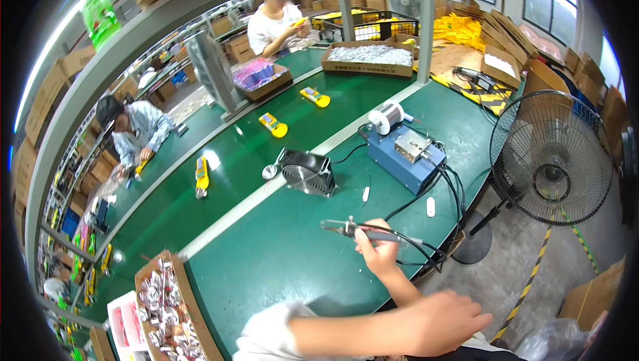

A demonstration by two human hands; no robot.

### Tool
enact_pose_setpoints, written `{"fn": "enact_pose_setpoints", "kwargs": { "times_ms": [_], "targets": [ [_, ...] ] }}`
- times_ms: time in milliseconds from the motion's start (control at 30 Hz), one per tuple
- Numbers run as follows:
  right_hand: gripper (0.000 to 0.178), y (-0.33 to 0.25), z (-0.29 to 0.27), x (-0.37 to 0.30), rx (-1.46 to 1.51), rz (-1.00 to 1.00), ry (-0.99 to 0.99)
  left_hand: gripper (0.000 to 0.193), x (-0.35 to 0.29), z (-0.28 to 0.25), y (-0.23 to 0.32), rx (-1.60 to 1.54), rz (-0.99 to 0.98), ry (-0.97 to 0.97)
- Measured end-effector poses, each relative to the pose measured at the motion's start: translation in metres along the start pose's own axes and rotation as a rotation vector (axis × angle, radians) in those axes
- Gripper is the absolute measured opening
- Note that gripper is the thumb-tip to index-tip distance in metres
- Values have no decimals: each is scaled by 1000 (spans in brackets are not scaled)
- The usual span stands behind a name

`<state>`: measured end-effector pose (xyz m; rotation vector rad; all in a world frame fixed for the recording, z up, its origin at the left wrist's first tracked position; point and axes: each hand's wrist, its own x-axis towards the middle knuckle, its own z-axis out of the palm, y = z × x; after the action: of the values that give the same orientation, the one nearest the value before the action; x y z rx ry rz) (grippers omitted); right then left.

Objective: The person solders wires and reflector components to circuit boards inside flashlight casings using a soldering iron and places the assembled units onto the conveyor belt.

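Grey tool (349, 228) | right hand (379, 252) gripping | left hand (436, 322): palm hidden

Metal-fronted tool (349, 227), smooth glossy belt (234, 166)

Premises: a factory assembly workshop, by all appearances. From where I stand, yellow units (273, 125) lie spaced along a long green strip (239, 153), with two co-workers (146, 124) stationed along its far side. The near green counter (266, 261) carries a blue equipment box (386, 159) and a wire spool (387, 117); a corded hand tool (347, 228) is in use above it. Open cartons (188, 298) hold small parts in bulk. Also noted: stacked cardboard (516, 31), a pedestal fan (552, 173), yellow-black floor tape (528, 283).
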<state>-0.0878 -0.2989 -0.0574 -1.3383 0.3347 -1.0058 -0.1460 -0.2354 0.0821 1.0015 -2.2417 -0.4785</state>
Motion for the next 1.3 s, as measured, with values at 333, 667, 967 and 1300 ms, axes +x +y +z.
{"fn": "enact_pose_setpoints", "kwargs": {
  "times_ms": [333, 667, 967, 1300],
  "targets": [
    [11, 16, -21, -7, -215, -117, 107, 19, -249, -243, -230, 509, -968, 991],
    [9, 5, -23, -1, -206, -90, 63, 44, -291, -213, -273, 235, -1427, 275],
    [10, -2, -23, -5, -179, 25, 24, 31, -143, -241, -135, -58, -984, 624],
    [10, -2, -23, 1, -174, -66, 55, 47, 96, -159, -271, 386, -519, 137]
  ]
}}
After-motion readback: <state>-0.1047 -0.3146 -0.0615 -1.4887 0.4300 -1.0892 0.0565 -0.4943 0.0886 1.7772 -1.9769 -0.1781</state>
